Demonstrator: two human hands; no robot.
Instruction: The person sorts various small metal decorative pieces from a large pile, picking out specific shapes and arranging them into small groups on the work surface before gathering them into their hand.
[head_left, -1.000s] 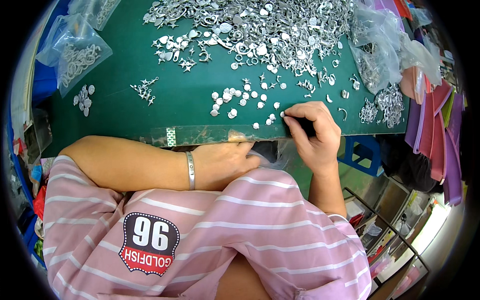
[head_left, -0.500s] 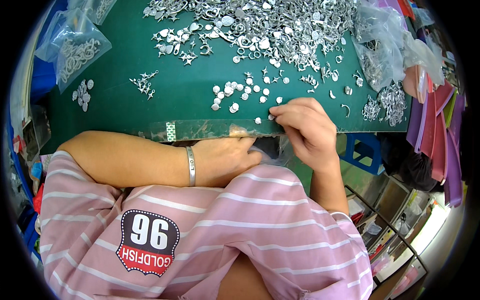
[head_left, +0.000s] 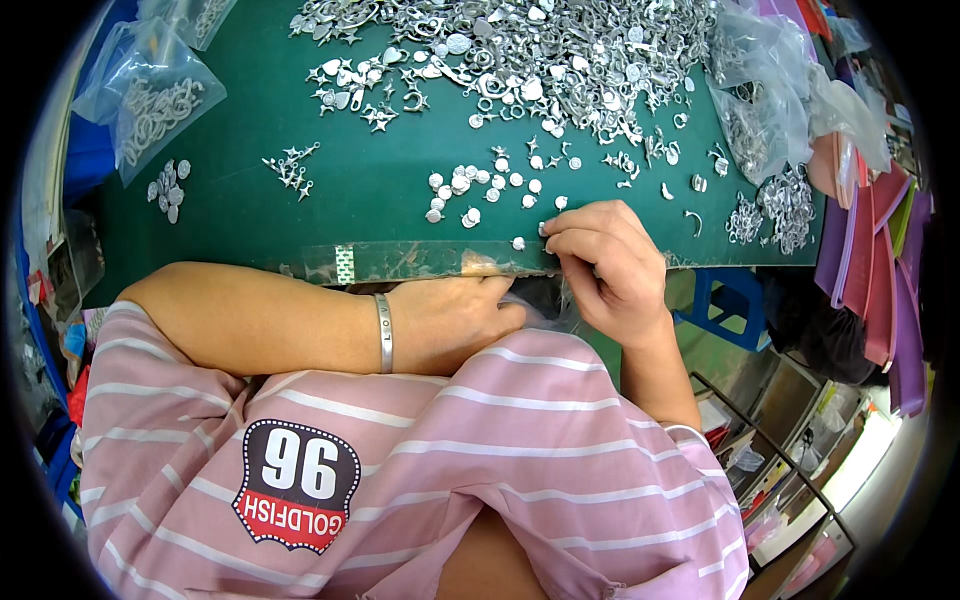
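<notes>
Over the front edge of the green tabletop, my right hand [head_left: 612,268] is closed, its fingers bent together. Its fingertips are on a small round silver charm [head_left: 542,229], which is partly covered. A second round charm [head_left: 518,243] lies just left of these fingertips, and another round charm [head_left: 561,202] lies just beyond them. My left hand [head_left: 455,312] is below the table edge, with a metal bangle [head_left: 385,333] on its wrist. A clear plastic bag [head_left: 545,298] shows beside its fingers, whose ends are hidden.
A big heap of mixed silver charms [head_left: 570,60] covers the back of the green table [head_left: 370,210]. Small sorted groups include star charms [head_left: 292,170] and oval charms [head_left: 168,190]. Filled plastic bags [head_left: 155,105] stand at both sides. Clear tape [head_left: 410,262] runs along the front edge.
My right hand's fingertips have shifted slightly away from me, and more of the charm at them shows. My left hand stays in place below the table edge.
</notes>
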